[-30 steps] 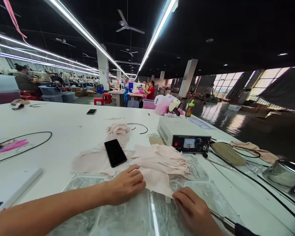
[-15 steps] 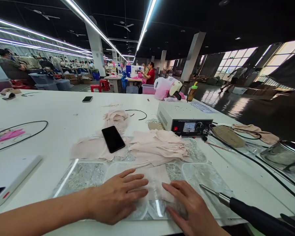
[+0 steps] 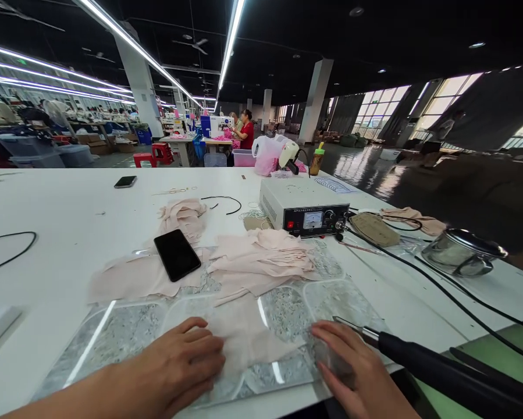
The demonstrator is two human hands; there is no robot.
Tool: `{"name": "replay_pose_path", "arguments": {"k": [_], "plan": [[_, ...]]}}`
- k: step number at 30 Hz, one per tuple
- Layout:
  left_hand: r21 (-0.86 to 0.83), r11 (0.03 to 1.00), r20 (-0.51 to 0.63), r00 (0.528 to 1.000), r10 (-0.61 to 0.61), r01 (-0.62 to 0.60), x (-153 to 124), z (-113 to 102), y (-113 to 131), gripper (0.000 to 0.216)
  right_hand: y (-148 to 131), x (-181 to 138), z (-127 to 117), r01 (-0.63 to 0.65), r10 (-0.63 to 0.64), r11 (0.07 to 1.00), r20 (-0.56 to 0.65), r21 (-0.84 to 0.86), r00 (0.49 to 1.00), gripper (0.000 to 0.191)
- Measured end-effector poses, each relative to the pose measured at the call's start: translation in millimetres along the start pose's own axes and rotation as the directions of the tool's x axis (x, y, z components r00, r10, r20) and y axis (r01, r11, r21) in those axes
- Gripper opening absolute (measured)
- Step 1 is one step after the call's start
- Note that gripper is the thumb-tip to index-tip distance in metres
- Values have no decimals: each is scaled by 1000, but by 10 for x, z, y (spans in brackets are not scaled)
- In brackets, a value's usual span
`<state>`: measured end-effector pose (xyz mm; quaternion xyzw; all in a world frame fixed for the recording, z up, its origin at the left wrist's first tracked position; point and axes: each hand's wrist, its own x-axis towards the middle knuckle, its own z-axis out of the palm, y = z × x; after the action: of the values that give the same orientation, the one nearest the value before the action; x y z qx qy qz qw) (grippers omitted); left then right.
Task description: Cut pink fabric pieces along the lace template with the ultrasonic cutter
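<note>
My left hand rests palm down, fingers stretched and slightly bent, at the left edge of a thin pale pink fabric piece. This piece lies on a clear sheet with outlined shapes over a grey marbled mat. Beyond the fabric's right corner, my right hand curves its thumb and fingers around a see-through object whose kind I cannot make out. A black-handled metal-tipped tool lies just behind that hand. Further back sit a pile of pink fabric pieces and a black phone.
A control box with a dial stands behind the fabric pile, its black cable crossing the table's right side. A lidded metal pot stands at right. Further off are a second phone, scissors and a pink bag.
My right hand has moved right, off the fabric piece, with the see-through object between its fingers. The fabric's right corner now points further right. The view has turned right.
</note>
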<state>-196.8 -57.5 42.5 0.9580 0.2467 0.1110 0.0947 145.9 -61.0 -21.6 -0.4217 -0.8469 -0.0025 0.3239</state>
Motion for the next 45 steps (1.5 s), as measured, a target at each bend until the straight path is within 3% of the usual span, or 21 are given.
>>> {"name": "replay_pose_path", "arguments": {"k": [2,6,12,16,23,27,33,39,45], "plan": [[29,999,-5,999,35,-35,113,10,-16,33,-76,101,31,-49,43,997,84,67,995,41],[51,995,34,996,80,-82,295,133,-79,34,-147,280,64,-206,154,951,226,230,962,11],[56,997,51,997,54,-57,279,218,-118,34,-32,231,75,-308,260,924,218,228,941,31],[69,993,71,993,95,-100,347,159,-99,30,-57,195,83,-299,254,927,210,226,944,25],[-20,968,39,968,249,-249,675,270,-111,34,-81,2,129,-190,194,972,-20,137,981,4],[-106,951,60,953,297,-290,741,394,-182,37,-97,-176,135,-103,119,988,-143,112,983,17],[-170,934,73,941,330,-315,752,404,-256,38,-181,-312,225,-5,16,999,-209,53,978,33],[-131,927,103,925,365,-351,779,371,-264,33,-187,-351,306,-14,20,1000,-267,22,963,29],[-117,920,40,924,381,-375,766,433,-281,32,-165,-312,279,18,-12,1000,-286,20,958,30]]}}
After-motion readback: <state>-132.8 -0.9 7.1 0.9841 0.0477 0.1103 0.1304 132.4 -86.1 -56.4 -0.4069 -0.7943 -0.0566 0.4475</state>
